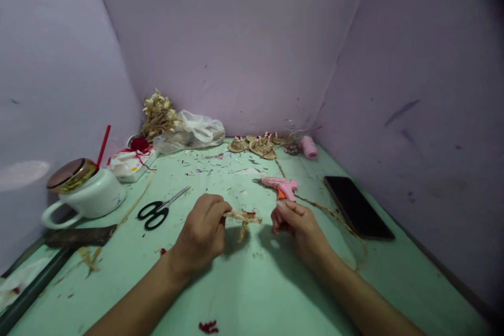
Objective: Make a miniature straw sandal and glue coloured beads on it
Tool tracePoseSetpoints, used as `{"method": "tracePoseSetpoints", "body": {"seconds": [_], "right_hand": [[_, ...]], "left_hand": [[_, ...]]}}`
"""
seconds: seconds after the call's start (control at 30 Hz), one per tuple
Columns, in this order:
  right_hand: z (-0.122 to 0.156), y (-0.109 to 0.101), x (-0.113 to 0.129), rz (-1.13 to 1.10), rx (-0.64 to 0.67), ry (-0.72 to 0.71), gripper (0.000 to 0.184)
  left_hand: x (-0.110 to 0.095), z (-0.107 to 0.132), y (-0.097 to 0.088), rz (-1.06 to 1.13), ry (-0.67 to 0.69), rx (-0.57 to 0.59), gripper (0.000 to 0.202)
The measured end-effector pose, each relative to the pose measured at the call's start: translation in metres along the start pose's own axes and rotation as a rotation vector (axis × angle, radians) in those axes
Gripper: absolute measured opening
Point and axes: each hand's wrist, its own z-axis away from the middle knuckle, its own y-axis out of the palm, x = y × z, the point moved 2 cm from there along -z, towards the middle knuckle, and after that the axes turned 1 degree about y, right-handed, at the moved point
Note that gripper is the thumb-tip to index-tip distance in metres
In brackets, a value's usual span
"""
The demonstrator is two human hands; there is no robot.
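My left hand (202,231) pinches a small braided straw piece (246,216) with a bit of red on its top and a short strand hanging down. The piece is held just above the green table. To its right, apart from it, my right hand (293,223) is closed with fingertips pressed together; whatever they hold, if anything, is too small to make out. Just beyond the right hand lies a pink glue gun (280,185) with an orange trigger, its nozzle pointing left. Black-handled scissors (159,211) rest left of my left hand.
Left stand a white mug (100,194) with a jar lid on top and a hammer (59,252). At the back are a plastic bag (197,128), straw hats (263,148) and pink thread (309,147). A phone (356,207) lies right, near a braided cord (326,210). Red scraps (208,327) lie in front.
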Motion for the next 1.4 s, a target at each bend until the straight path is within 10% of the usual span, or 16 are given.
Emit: {"method": "tracePoseSetpoints", "body": {"seconds": [0.4,1.0,1.27,1.4], "right_hand": [[0.014,0.01,0.015,0.426,0.156,-0.367,0.009],[0.012,-0.004,0.012,0.221,0.0,-0.242,0.04],[0.05,0.039,0.013,0.483,0.678,-0.23,0.027],[0.049,0.043,0.009,0.667,0.648,-0.408,0.032]], "left_hand": [[-0.009,0.006,0.006,-0.079,0.175,-0.019,0.028],[0.015,0.0,-0.003,-0.251,0.041,-0.155,0.027],[0.038,-0.009,-0.022,-0.32,-0.304,-0.272,0.018],[0.037,-0.008,-0.024,-0.324,-0.29,-0.271,0.018]]}}
